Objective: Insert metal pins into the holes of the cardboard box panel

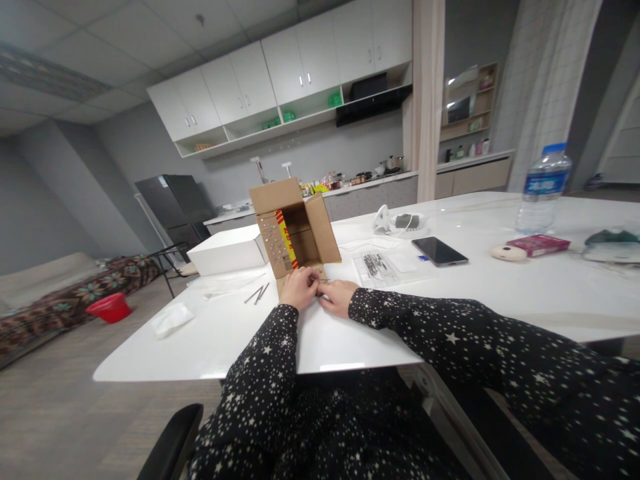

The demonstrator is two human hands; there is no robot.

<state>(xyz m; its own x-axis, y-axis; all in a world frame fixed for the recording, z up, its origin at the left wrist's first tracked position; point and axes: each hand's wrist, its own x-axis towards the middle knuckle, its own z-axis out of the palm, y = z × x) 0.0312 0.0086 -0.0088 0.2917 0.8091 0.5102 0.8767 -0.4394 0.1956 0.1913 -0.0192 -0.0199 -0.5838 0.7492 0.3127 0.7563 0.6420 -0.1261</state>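
Note:
An open cardboard box (327, 230) lies on its side on the white table, its opening towards me. A red-and-yellow strip of tape (287, 239) runs along one flap, which has many small shiny round pieces (273, 241) on it. My left hand (299, 288) is closed in front of the box's opening, over the lower flap. Close beside it, my right hand (339, 297) pinches with its fingertips near the left hand's fingers. Something thin and small seems to be between them, too small to name. Two dark thin tools (259, 293) lie left of my hands.
A white box (230, 250) and a crumpled tissue (171, 320) are on the left. To the right are a clear plastic packet (383, 268), a phone (440, 251), a white round device (407, 222), a maroon box (540, 245) and a water bottle (543, 190).

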